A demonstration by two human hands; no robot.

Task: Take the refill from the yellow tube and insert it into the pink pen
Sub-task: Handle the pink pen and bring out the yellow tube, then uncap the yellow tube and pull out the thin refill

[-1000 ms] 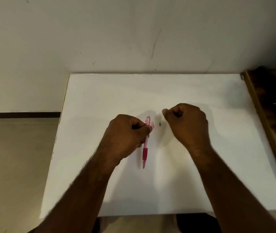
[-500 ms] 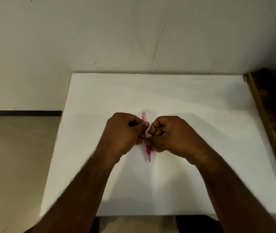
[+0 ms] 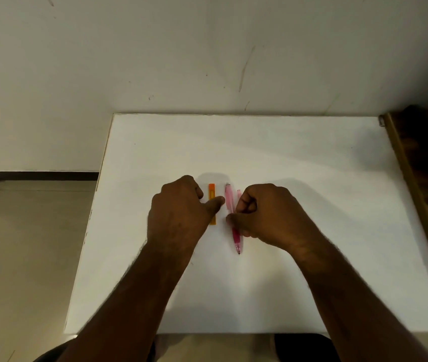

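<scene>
The pink pen lies lengthwise on the white table, its darker tip end pointing toward me. My right hand is closed around the pen's middle, thumb and fingers pinching it. A separate pale pink piece shows just above that hand. The yellow tube lies flat just left of the pen and parallel to it. My left hand rests beside the tube with fingers curled. Its thumb crosses the tube's middle and points at the pen. No refill is visible.
The table's left edge drops to a tiled floor. A dark wooden piece of furniture borders the table on the right. A white wall stands behind the table's far edge.
My left hand has let go of the pen and shifted left, uncovering the yellow tube. My right hand keeps its grip on the pen, which now lies lower on the table.
</scene>
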